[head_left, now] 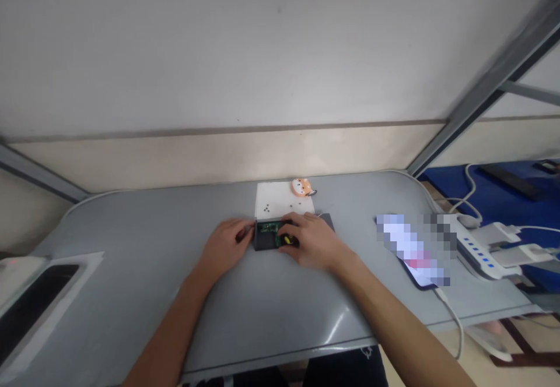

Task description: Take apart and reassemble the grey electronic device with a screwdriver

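Note:
A small black case (265, 241) with a green circuit board (272, 227) showing inside lies open on the grey table. My left hand (228, 242) is closed at its left end, fingertips and thumb against the end wall; something dark shows between those fingers. Over the right part, my right hand (311, 240) curls with fingers on the far edge and thumb on the near side. A round black and yellow part (289, 239) shows under its fingers. Behind the case, a white sheet (277, 199) bears several tiny dark screws (266, 208).
An orange-and-white animal-face trinket (301, 187) sits on the sheet's far corner. A dark flat piece (327, 221) pokes out behind my right hand. To the right are a lit phone (422, 273) on a cable and a white power strip (481, 256) with chargers. A black-screened device (37, 308) lies left.

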`<state>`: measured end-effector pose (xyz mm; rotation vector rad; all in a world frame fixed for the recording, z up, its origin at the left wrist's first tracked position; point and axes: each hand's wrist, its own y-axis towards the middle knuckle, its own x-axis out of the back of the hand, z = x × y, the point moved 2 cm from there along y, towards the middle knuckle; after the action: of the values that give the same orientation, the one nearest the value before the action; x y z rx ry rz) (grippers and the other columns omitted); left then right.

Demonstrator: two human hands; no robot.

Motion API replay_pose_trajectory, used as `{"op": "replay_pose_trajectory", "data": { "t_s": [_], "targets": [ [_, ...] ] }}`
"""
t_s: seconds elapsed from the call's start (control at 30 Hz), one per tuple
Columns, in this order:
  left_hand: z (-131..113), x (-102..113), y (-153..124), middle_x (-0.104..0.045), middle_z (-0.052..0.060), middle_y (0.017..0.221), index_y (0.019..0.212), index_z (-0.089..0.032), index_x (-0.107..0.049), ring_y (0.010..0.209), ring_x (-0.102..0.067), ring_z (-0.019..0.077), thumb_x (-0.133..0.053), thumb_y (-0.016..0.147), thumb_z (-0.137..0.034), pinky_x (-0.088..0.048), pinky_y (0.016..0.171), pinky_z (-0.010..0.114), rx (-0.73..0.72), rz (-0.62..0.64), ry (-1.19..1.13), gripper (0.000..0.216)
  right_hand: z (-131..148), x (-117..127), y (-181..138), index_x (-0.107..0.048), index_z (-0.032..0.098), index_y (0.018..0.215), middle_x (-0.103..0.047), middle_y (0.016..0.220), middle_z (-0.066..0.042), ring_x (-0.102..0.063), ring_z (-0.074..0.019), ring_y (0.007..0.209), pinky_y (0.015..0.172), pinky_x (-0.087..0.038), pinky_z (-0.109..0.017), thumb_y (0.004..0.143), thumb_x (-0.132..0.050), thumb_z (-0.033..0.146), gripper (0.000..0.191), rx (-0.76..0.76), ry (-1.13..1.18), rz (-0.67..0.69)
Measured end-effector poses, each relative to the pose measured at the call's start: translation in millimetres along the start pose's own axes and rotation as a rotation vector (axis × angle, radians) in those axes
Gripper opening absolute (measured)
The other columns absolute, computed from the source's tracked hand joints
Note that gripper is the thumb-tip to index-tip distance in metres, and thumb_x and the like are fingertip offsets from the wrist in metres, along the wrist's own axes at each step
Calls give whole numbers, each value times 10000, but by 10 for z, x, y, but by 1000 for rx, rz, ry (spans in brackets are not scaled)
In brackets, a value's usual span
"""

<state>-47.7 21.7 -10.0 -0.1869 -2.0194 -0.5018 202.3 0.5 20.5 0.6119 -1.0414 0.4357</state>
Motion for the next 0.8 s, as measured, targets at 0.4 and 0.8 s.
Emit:
{"op": "replay_pose_trajectory", "data": {
  "t_s": [0.4,0.8],
  "targets": [
    [-24,8,-8,-724,55,890,1117,-210,-739,837,-664,231,-515,969,-292,-544,884,406,-11,13,-42,280,-1,-29,49,-759,216,1126,-696,1291,-81,-665,-227,965,926,-474,-402,924,-719,354,248,-23,17,15],
    [-40,18,-15,-700,48,875,1112,-205,-725,838,-651,226,-513,986,-271,-533,894,409,-2,46,-41,256,49,-12,83,-729,209,1122,-723,1236,-96,-692,-269,1006,917,-479,-437,883,-763,305,259,-44,-36,85]
  ]
}}
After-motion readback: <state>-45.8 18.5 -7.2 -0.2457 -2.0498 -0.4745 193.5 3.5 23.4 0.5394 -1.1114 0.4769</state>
